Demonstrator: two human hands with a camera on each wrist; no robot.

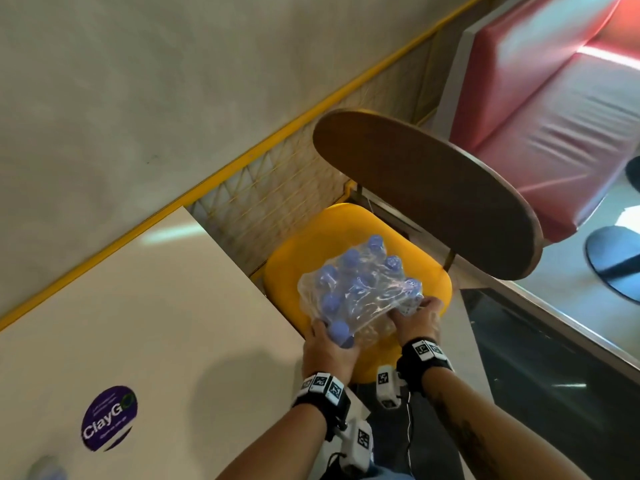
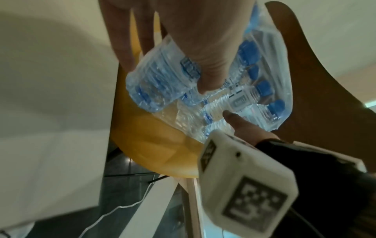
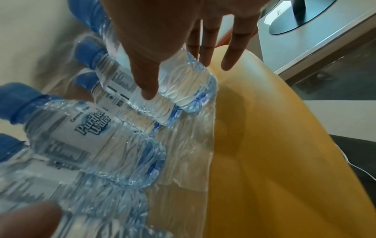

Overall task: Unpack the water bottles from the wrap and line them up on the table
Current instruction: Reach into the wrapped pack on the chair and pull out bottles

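A pack of small water bottles (image 1: 360, 292) with blue caps, sealed in clear wrap, is over the yellow chair seat (image 1: 322, 230); I cannot tell whether it rests on the seat. My left hand (image 1: 329, 342) grips the pack's near left end, its thumb (image 2: 207, 61) on top of a bottle and its fingers behind the pack (image 2: 250, 96). My right hand (image 1: 419, 315) holds the near right side, its thumb (image 3: 144, 72) pressing on a bottle (image 3: 183, 83) and its fingers (image 3: 230, 48) reaching underneath. The beige table (image 1: 138, 323) lies to the left.
The chair's brown backrest (image 1: 426, 192) rises just behind the pack. A purple round sticker (image 1: 109, 417) is on the table, and a blurred bluish thing (image 1: 45, 471) shows at its near left corner. A red bench (image 1: 554, 98) and a black table base (image 1: 613, 261) lie to the right.
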